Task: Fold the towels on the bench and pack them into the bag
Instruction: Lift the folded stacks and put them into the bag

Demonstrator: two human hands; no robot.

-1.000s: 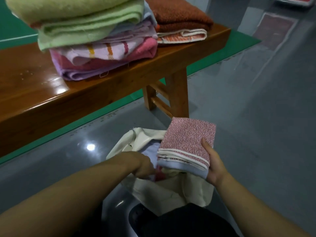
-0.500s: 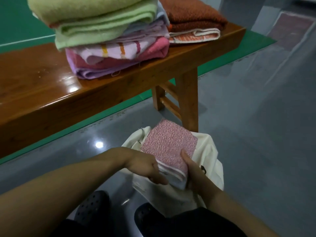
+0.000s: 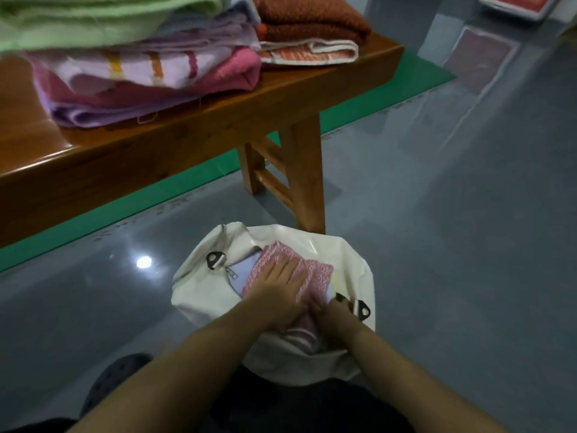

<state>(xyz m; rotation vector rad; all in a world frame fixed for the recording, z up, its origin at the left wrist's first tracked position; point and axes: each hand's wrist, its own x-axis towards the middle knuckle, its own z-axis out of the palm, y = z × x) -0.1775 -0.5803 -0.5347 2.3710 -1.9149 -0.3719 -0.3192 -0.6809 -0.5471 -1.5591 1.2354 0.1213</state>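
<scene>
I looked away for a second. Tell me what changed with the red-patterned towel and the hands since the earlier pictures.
The red-patterned towel went from being held above the bag down into its opening. The left hand moved from inside the bag onto the towel and now presses it flat; the right hand stays at its near edge. The towel stacks on the bench stayed put.
</scene>
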